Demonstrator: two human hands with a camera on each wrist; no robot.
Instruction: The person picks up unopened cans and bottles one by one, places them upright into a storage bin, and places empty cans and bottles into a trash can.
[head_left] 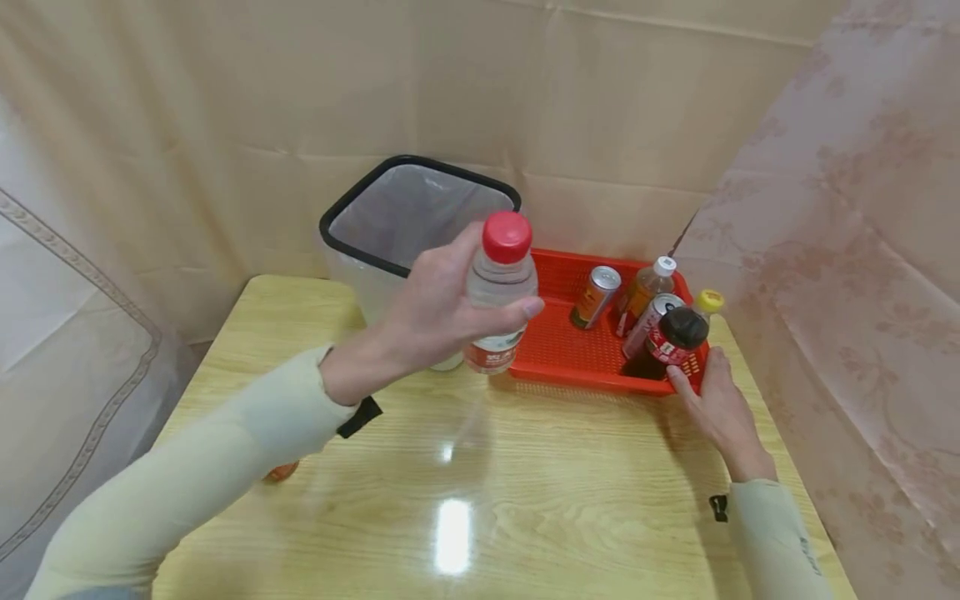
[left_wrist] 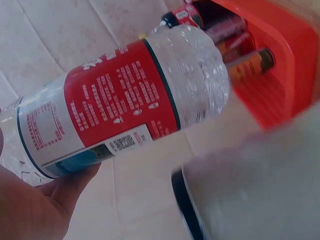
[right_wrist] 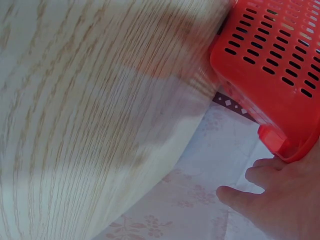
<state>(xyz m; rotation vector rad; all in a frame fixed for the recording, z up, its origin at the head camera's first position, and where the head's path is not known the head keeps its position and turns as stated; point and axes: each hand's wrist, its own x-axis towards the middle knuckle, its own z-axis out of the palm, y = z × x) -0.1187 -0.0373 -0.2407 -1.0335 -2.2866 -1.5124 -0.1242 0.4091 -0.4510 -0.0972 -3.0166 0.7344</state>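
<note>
In the head view my left hand [head_left: 431, 312] grips a clear water bottle [head_left: 501, 287] with a red cap, held upright above the table by the bin's right side. The left wrist view shows its red and white label on the bottle [left_wrist: 120, 97]. A red plastic basket [head_left: 570, 362] sits at the back right, and my right hand [head_left: 720, 408] holds its front right corner, thumb at the front and fingers along the side. Inside are a cola bottle [head_left: 671, 342], two cans, including an orange one [head_left: 596, 296], a white-capped bottle [head_left: 648, 292] and a yellow-capped bottle [head_left: 708, 302].
Left of the basket stands a pale bin with a black rim [head_left: 360, 254], lined with a bag. An orange-brown object [head_left: 281, 472] lies partly hidden by my left sleeve. Curtains [head_left: 622, 100] hang behind the wooden table [head_left: 570, 500] and along both sides.
</note>
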